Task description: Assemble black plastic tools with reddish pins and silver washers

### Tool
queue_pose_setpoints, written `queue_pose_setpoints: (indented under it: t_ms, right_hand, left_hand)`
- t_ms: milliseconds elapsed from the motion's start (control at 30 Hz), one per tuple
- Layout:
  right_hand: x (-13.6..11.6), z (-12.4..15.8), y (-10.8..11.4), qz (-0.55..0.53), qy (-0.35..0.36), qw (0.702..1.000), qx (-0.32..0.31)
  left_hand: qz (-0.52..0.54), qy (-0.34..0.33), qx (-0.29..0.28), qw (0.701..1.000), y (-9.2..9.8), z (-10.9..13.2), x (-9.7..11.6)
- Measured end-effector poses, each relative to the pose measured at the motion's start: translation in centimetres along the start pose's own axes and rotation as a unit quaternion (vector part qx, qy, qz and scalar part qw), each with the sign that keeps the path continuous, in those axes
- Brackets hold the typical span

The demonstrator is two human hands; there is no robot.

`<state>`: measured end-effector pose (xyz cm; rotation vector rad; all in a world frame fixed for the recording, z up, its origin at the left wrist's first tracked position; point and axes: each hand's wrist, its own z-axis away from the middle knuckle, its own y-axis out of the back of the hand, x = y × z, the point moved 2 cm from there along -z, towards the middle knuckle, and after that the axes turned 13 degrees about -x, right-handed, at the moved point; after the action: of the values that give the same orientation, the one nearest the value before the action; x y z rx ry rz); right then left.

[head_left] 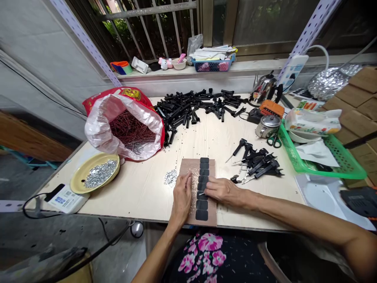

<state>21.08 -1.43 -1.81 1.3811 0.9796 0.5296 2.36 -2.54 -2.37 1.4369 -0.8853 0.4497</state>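
A brown board [212, 216] lies near the table's front edge, with a column of black rounded squares [202, 215] along it. Small pale bits [193, 184] cover its middle strip. My left hand [182, 196] rests over the board's left side, thumb and fingers pressed together; whatever they hold is hidden. From the right, my right hand [225, 192] reaches over the black squares, its fingers pinched on a thin silvery piece whose tip shows. Left of the board is a small pile of silvery bits [170, 178]. Several black-handled pieces with metal shafts [259, 163] lie to the right.
A red-and-white sack [100, 131] of dark red rods and a yellow bowl [77, 175] of silvery pieces stand left. Black plastic parts [182, 106] are heaped behind. At right are a kettle [263, 88], a lidded metal cup [268, 126], scissors [274, 141] and a green tray [324, 173].
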Motion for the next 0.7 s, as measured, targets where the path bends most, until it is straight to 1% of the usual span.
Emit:
queue_pose_setpoints:
  t_ms: [33,133,167,267,300,400,433,500,567,633,700]
  right_hand:
    - [-0.1,0.0,0.1,-0.007,-0.002,1.0,-0.003]
    - [0.2,0.0,0.4,-0.047,-0.109,0.992,0.043]
    - [0.1,0.0,0.3,-0.056,-0.122,0.99,0.05]
    - [-0.5,-0.1,-0.1,-0.08,-0.011,0.997,-0.005]
    - [-0.4,-0.2,0.0,-0.089,-0.001,0.996,-0.01]
    - [0.6,0.0,0.6,-0.087,-0.078,0.993,0.017]
    - [0.7,0.1,0.8,-0.069,-0.084,0.994,0.02]
    - [-0.1,0.4,0.4,-0.061,-0.039,0.997,-0.01]
    - [-1.4,0.8,-0.2,-0.047,-0.006,0.998,-0.033]
    - [-2.5,1.0,-0.8,-0.033,-0.01,0.999,-0.04]
    - [-3.0,1.0,-1.1,-0.036,-0.03,0.998,-0.036]
  left_hand:
    - [-0.002,0.003,0.003,1.0,0.0,0.0,0.0]
    - [-0.011,0.013,0.011,1.0,0.0,-0.1,0.0]
    - [-0.012,0.014,0.012,1.0,0.0,-0.1,0.0]
    - [-0.011,0.018,0.01,1.0,-0.1,-0.1,-0.1]
    - [-0.012,0.021,0.012,1.0,-0.1,-0.1,-0.2]
    - [-0.014,0.031,0.017,0.999,-0.1,-0.2,-0.2]
    - [-0.014,0.032,0.017,0.999,-0.1,-0.2,-0.3]
    - [-0.012,0.032,0.015,0.999,-0.1,-0.2,-0.3]
    - [-0.009,0.033,0.017,0.999,-0.1,-0.3,-0.3]
    - [-0.006,0.032,0.017,0.999,-0.2,-0.2,-0.3]
    - [-0.005,0.027,0.012,1.0,-0.3,-0.2,-0.2]
